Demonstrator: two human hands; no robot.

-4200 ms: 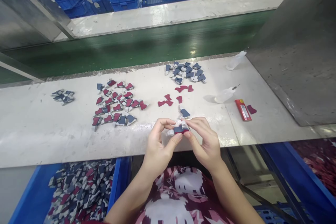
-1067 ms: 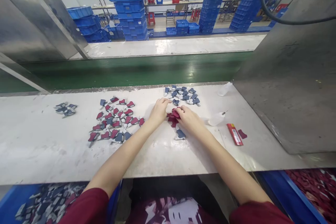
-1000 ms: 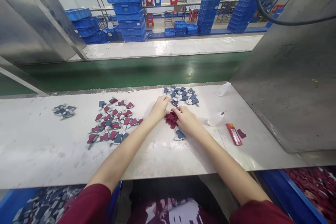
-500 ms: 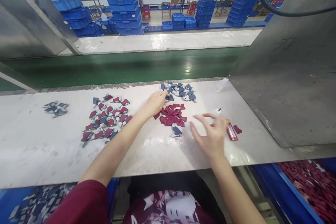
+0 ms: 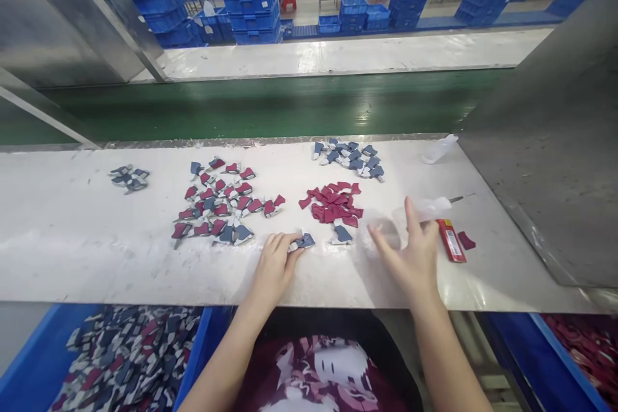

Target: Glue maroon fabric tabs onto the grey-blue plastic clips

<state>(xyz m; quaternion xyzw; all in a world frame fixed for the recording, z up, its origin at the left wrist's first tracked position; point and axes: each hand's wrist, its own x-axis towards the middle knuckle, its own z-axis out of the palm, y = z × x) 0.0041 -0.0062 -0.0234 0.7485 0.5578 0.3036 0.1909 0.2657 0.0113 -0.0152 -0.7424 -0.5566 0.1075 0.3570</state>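
My left hand pinches a small blue-and-grey plastic part just above the white table. My right hand is around a translucent squeeze bottle with a thin needle tip, thumb and index finger wide apart on it; its blurred round base shows by the thumb. Between the hands lie a heap of maroon pieces and one blue-and-grey part. Further back is a cluster of blue-and-grey parts. Parts with maroon or blue faces are spread out on the left.
Right of my right hand lie a red-and-yellow box and a single maroon piece. A translucent bottle lies near the metal panel. Blue bins of parts stand below the table edge. A green belt runs behind.
My left hand has come back from the rear cluster toward the table's front with a blue-and-grey part. The bottle at my right hand has shifted right and shows more. The view has turned downward.
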